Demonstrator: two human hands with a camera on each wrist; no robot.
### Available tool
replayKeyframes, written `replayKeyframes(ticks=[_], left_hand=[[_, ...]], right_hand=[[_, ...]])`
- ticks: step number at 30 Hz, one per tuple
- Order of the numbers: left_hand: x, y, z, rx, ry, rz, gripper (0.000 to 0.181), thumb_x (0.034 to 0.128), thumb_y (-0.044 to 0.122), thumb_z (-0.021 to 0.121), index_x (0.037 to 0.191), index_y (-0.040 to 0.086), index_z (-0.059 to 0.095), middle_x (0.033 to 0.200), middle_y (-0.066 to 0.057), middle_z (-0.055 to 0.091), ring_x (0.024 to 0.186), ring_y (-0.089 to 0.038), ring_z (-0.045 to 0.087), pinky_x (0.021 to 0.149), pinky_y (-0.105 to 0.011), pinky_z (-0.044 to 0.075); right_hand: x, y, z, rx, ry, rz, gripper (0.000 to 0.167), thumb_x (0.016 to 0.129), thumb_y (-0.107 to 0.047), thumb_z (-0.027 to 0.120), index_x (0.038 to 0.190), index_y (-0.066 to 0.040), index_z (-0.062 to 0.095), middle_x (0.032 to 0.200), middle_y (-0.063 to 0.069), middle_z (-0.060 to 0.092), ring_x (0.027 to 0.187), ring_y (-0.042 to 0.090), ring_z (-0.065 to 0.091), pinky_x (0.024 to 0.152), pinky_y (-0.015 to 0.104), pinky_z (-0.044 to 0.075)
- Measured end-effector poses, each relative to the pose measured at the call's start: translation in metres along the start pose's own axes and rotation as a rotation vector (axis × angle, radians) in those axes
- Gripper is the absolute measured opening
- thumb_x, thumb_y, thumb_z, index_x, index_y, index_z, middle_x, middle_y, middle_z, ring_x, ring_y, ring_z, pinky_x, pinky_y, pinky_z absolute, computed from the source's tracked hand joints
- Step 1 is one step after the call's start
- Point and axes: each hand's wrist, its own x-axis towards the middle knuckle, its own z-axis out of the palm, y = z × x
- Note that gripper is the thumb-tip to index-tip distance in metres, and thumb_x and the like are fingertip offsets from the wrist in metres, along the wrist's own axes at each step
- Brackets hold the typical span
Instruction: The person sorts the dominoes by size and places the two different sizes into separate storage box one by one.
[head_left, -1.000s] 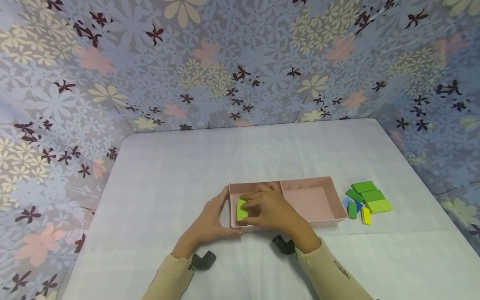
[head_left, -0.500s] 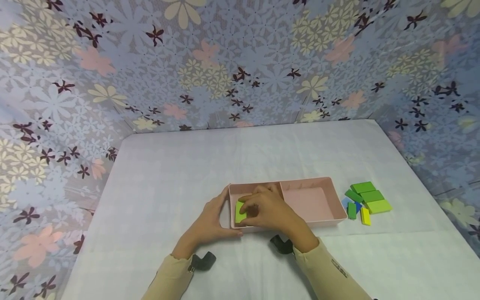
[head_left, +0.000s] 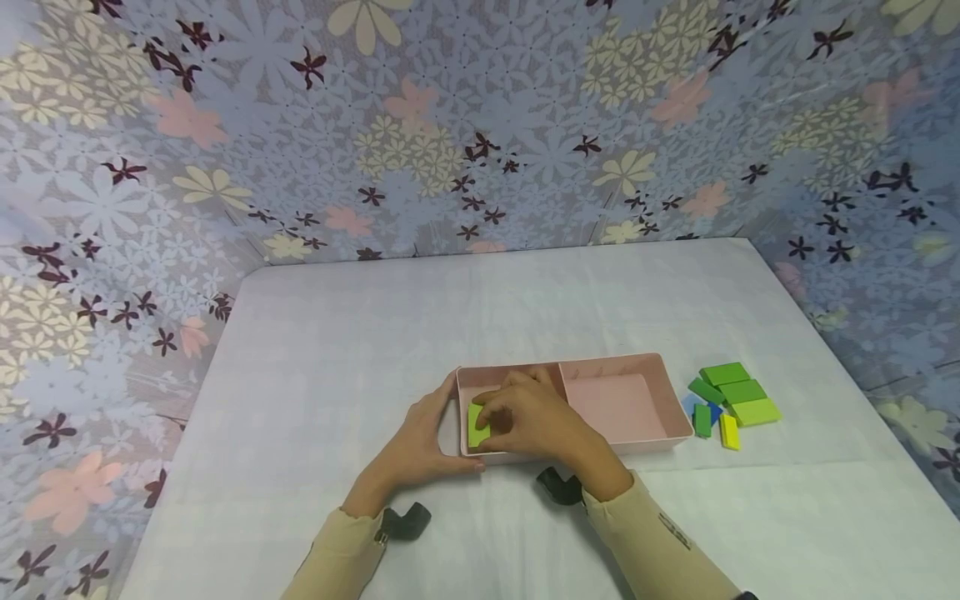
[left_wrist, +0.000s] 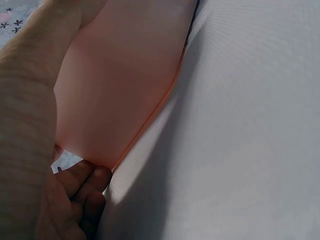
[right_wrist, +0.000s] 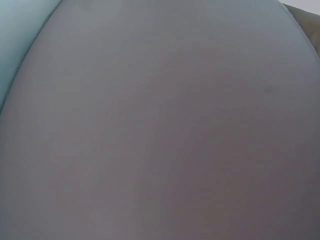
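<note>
A pink divided box stands on the white-covered table, with two compartments. My left hand grips its left end in the head view, thumb along the front wall. In the left wrist view, the curled fingers of that hand touch a corner of the box. Inside the left compartment, my right hand pinches a lime-green block near the left wall. Part of the block is hidden by the fingers. A close, blurred pale pinkish surface fills most of the right wrist view.
Right of the box lies a group of flat blocks: green ones, a lime one, a yellow one and blue ones. The white table ends against a floral cloth behind.
My right hand has shifted slightly left and towards me with the lime-green block, bringing it closer to the box's left wall. The left hand keeps its hold on the box.
</note>
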Motion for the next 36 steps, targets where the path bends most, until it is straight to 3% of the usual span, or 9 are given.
replayKeyframes(ticks=[36], left_hand=[[0.0015, 0.0002, -0.0008, 0.002, -0.009, 0.004, 0.136, 0.0642, 0.069, 0.083, 0.164, 0.023, 0.003, 0.165, 0.0, 0.025, 0.149, -0.027, 0.026, 0.116, -0.057, 0.028]], right_hand=[[0.0051, -0.0027, 0.0019, -0.028, -0.056, 0.044, 0.02, 0.07, -0.038, 0.091, 0.084, -0.031, 0.079, 0.117, -0.015, 0.073, 0.094, 0.007, 0.054, 0.099, 0.048, 0.03]])
